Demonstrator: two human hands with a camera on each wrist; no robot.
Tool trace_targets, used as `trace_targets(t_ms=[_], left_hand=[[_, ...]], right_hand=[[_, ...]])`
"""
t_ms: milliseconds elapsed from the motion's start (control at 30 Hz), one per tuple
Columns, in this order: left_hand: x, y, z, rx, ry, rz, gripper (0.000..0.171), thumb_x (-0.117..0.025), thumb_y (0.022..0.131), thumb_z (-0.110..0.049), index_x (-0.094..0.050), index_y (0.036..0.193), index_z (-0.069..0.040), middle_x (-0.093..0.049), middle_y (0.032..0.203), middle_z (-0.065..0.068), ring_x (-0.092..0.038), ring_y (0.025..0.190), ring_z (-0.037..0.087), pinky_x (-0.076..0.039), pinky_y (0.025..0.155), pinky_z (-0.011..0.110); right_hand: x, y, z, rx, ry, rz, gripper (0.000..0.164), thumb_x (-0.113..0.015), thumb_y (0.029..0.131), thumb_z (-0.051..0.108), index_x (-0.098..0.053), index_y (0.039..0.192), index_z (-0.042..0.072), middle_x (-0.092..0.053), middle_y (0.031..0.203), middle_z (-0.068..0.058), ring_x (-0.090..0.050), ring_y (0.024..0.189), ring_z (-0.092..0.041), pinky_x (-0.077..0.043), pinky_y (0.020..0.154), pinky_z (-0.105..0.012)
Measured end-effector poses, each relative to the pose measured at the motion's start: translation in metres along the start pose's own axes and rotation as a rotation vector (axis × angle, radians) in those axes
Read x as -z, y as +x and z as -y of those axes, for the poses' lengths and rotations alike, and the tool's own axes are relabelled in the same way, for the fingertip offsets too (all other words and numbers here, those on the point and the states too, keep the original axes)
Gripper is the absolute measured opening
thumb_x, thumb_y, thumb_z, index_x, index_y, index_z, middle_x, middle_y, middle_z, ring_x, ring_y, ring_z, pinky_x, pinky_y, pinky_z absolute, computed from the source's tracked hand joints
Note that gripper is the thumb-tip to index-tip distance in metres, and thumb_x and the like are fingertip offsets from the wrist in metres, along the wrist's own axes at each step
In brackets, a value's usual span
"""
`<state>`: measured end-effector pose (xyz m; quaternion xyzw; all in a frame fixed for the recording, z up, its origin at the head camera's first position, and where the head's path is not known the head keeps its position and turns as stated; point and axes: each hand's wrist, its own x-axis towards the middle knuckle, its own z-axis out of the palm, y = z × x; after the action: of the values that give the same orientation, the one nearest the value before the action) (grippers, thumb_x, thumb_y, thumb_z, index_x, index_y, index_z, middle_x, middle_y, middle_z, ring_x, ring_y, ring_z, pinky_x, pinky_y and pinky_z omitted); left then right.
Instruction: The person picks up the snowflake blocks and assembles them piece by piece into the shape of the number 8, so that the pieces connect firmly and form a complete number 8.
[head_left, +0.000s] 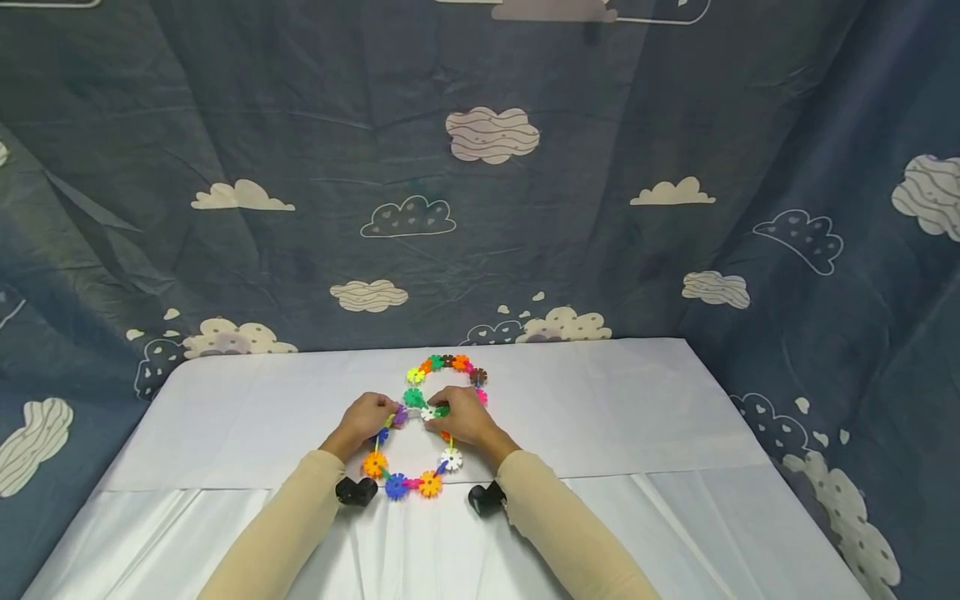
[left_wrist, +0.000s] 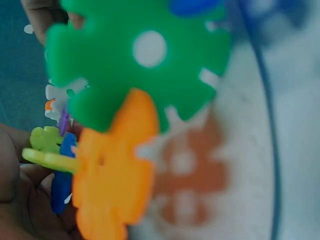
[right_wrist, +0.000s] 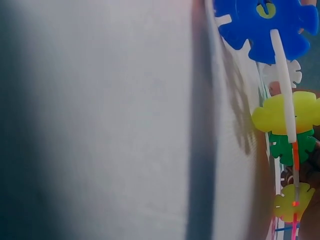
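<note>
Flower-shaped linking discs in many colours form two chained loops, a nearer loop and a farther loop. In the head view, my left hand (head_left: 366, 419) pinches a purple disc (head_left: 401, 415) on the left side of the nearer loop. My right hand (head_left: 467, 415) grips the chain where the loops meet, its fingertips at a white disc (head_left: 428, 413) and a green disc (head_left: 442, 411). Orange disc (left_wrist: 112, 185) and green disc (left_wrist: 110, 65) loom large in the left wrist view. The right wrist view has a blue disc (right_wrist: 250, 35) and a yellow disc (right_wrist: 280, 115) along the chain.
A white cloth covers the table (head_left: 600, 408). Behind it hangs a dark curtain (head_left: 315, 150) with cloud prints, which also runs along both sides. Black wrist cameras, left (head_left: 356, 492) and right (head_left: 486, 498), sit at the sleeves near the loop's front.
</note>
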<state>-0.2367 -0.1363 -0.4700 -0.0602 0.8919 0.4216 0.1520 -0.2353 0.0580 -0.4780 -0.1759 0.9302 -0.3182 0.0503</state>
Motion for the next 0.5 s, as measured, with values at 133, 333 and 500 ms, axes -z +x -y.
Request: trace_targets(t_ms=[133, 333, 500], left_hand=[[-0.0003, 0.0008, 0.0003, -0.019, -0.008, -0.009, 0.025, -0.050, 0.099, -0.018, -0.068, 0.102, -0.001, -0.059, 0.100, 0.010, -0.046, 0.078, 0.020, -0.037, 0.062, 0.026], [0.0020, -0.0020, 0.0004, -0.022, -0.007, 0.007, 0.025, -0.050, 0.099, -0.017, -0.067, 0.102, 0.000, -0.058, 0.096, 0.011, -0.047, 0.076, 0.019, -0.038, 0.060, 0.026], [0.0035, -0.0038, -0.0007, -0.012, 0.020, 0.031, 0.025, -0.051, 0.099, -0.017, -0.066, 0.106, 0.002, -0.057, 0.097, 0.011, -0.048, 0.082, 0.021, -0.041, 0.068, 0.029]], right_hand=[[-0.0004, 0.0005, 0.0000, 0.000, 0.000, -0.004, 0.036, -0.078, 0.082, 0.023, -0.071, 0.112, 0.006, -0.068, 0.108, -0.005, -0.061, 0.104, -0.021, -0.044, 0.100, -0.039], [-0.0013, -0.0005, -0.0013, 0.004, 0.011, -0.017, 0.036, -0.078, 0.082, 0.024, -0.071, 0.112, 0.006, -0.068, 0.107, -0.005, -0.061, 0.104, -0.021, -0.042, 0.102, -0.040], [-0.0005, -0.0015, -0.0018, 0.002, 0.010, -0.015, 0.036, -0.078, 0.082, 0.024, -0.071, 0.112, 0.007, -0.068, 0.108, -0.004, -0.060, 0.105, -0.021, -0.040, 0.104, -0.041]])
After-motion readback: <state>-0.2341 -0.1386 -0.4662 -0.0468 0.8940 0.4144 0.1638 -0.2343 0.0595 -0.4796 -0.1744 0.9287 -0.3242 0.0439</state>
